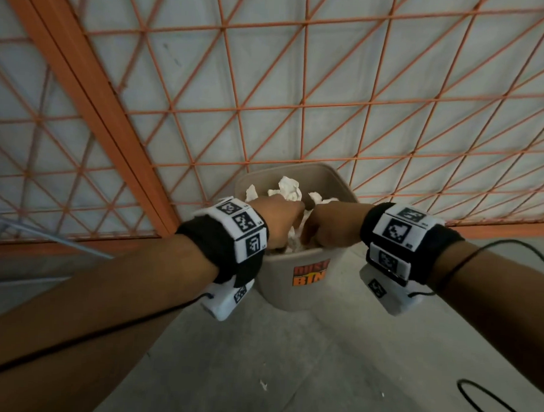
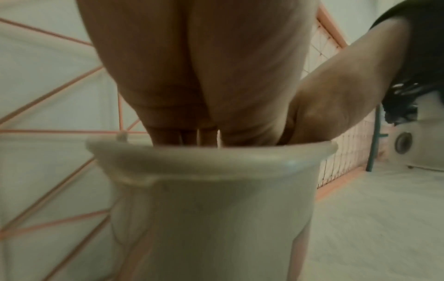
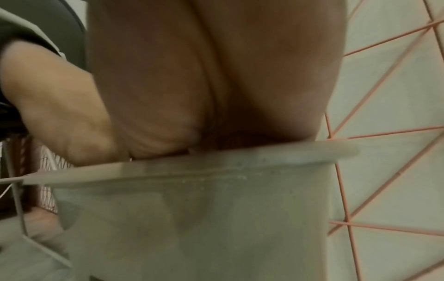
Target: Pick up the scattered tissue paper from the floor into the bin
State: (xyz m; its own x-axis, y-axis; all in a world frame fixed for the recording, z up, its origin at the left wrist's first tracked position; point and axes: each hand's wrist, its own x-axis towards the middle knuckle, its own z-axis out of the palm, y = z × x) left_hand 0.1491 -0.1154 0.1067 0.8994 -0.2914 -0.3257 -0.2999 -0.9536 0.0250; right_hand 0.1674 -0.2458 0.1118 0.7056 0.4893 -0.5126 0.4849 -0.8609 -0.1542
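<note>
A beige bin [image 1: 280, 289] with an orange "BIN" label stands on the floor against the mesh fence. It holds crumpled white tissue paper [image 1: 288, 188]. My left hand [image 1: 279, 221] and right hand [image 1: 328, 223] both reach down over the near rim, side by side, with fingers sunk among the tissue. In the left wrist view the left hand [image 2: 204, 76] goes down behind the bin rim [image 2: 211, 152], and the fingertips are hidden. In the right wrist view the bin rim [image 3: 204, 167] likewise hides the fingers of the right hand [image 3: 216, 85].
An orange wire mesh fence [image 1: 269, 82] with a thick orange post [image 1: 93, 85] rises right behind the bin. Two tiny white scraps [image 1: 263, 385] lie on the grey floor in front. A black cable [image 1: 489, 401] loops at the lower right.
</note>
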